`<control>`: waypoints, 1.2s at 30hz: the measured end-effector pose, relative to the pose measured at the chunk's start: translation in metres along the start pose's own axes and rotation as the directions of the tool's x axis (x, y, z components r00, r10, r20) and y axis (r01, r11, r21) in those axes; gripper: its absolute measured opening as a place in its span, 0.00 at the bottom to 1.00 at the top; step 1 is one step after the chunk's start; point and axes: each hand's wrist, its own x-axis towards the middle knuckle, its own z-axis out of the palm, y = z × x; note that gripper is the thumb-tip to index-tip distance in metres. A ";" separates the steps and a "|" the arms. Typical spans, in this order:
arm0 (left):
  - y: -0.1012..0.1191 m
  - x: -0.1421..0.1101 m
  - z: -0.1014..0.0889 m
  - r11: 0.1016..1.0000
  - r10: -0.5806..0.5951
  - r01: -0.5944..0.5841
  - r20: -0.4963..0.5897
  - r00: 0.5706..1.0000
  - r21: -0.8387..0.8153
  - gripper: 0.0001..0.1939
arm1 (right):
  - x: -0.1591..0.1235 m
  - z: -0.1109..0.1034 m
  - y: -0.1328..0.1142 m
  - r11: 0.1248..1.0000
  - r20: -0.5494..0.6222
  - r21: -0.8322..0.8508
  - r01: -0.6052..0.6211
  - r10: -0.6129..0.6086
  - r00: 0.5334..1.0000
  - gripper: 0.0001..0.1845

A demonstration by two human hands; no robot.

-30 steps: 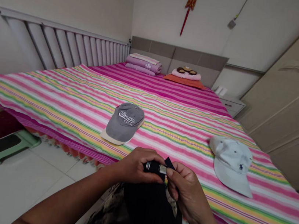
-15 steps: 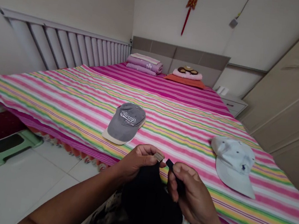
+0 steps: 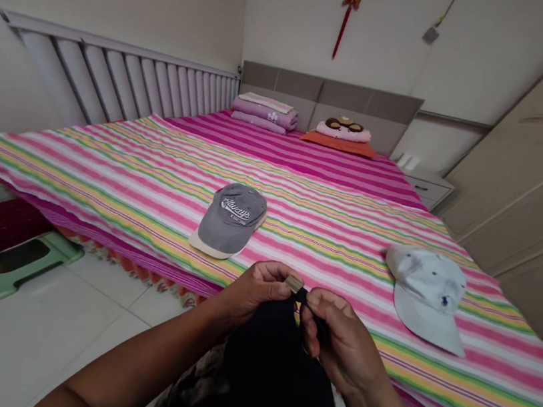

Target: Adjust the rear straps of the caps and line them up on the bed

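Observation:
A black cap [image 3: 278, 373] lies over my lap, its adjusting strap at the top. My left hand [image 3: 262, 291] is closed, pinching the cap's metal buckle [image 3: 294, 284] between thumb and fingers. With thumb and fingertips, my right hand [image 3: 337, 327] grips the black strap [image 3: 303, 295], whose tip meets the buckle; I cannot tell whether it is inside. On the bed just beyond my hands rests a grey cap [image 3: 233, 220] with white lettering and a cream brim edge. To the right sits a pale blue cap [image 3: 433, 297] with a small dark emblem.
The bed [image 3: 154, 173] has a striped sheet. Folded bedding [image 3: 266, 115] and an orange pillow [image 3: 337, 145] lie by the headboard [image 3: 292, 88]. A green stool [image 3: 1, 290] stands on the tiled floor at left. A white nightstand [image 3: 428, 187] is beyond the bed's right side.
My right hand has moved slightly left, bringing the strap's tip from a small gap up to the buckle. The view has shifted slightly; both caps on the bed stay in place.

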 end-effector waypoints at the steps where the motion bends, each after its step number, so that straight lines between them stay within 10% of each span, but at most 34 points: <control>1: 0.001 0.000 0.000 1.000 0.006 -0.006 0.009 1.000 0.018 0.16 | 0.000 0.000 0.000 1.000 0.001 -0.010 -0.001 0.001 1.000 0.15; 36: -0.004 -0.005 -0.008 0.950 0.226 -0.260 0.195 0.954 0.172 0.11 | -0.003 0.002 0.009 0.998 -0.029 -0.023 0.052 -0.053 0.998 0.12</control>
